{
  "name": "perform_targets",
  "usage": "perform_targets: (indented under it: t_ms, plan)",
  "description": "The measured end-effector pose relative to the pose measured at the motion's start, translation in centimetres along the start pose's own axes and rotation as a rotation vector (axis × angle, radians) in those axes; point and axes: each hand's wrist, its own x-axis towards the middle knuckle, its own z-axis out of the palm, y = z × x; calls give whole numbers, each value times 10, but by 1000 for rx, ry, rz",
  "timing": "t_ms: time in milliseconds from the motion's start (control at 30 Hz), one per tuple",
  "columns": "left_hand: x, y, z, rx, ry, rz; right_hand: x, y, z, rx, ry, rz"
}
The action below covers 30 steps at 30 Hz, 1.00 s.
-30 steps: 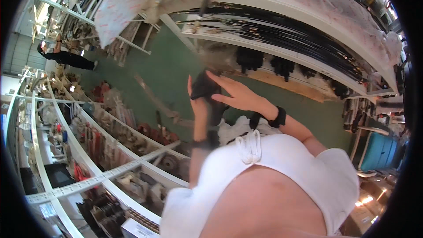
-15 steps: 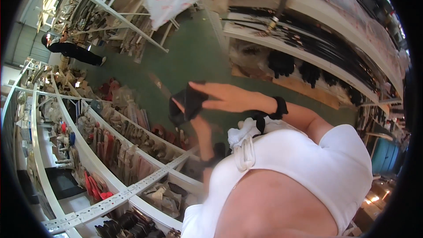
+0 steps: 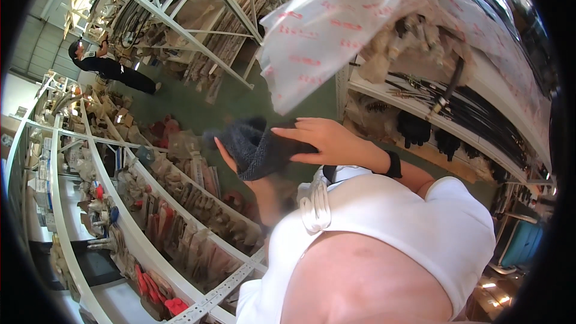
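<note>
We stand in a green-floored aisle (image 3: 198,108) between long white racks (image 3: 129,228) on our left, packed with bagged parts, and a shelf unit (image 3: 456,138) on our right that carries black hoses. A large clear plastic bag with red print (image 3: 342,30) hangs off that unit above our hands. Far up the aisle another person in dark clothes (image 3: 105,66) bends at a rack.

Smaller and nearer, a dark grey knitted glove (image 3: 255,147) sits in front of our chest, above the aisle floor, held between both hands. Our right hand (image 3: 327,141), with a black band at the wrist, lies on top of it, fingers (image 3: 294,132) straight and close together, pressing the knit flat. Our left hand (image 3: 231,159) comes up from below; only its edge shows under the cloth, so we cannot tell how its fingers are set.

To handle the glove well, we judge that we should keep the cuff gathered in one hand, keep the knit untwisted, and hold it clear of the hanging bag.
</note>
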Motion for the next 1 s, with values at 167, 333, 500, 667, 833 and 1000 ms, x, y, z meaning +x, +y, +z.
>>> perform_targets:
  t_ms: [167,333,500,667,833,1000]
  plan:
    - [46,-32,9,225,-250,162,26,19,6,-144,-1,24]
    - [80,-62,21,257,-742,243,22,45,12,-375,97,137]
    - [127,-87,38,167,-1137,360,25,52,30,-594,-33,469]
    - [182,-108,28,202,-1407,477,58,65,66,-461,73,941]
    - [230,-129,-3,153,-1339,280,126,64,79,-407,231,812]
    - [261,-142,-10,141,-1297,177,163,76,87,-381,167,835]
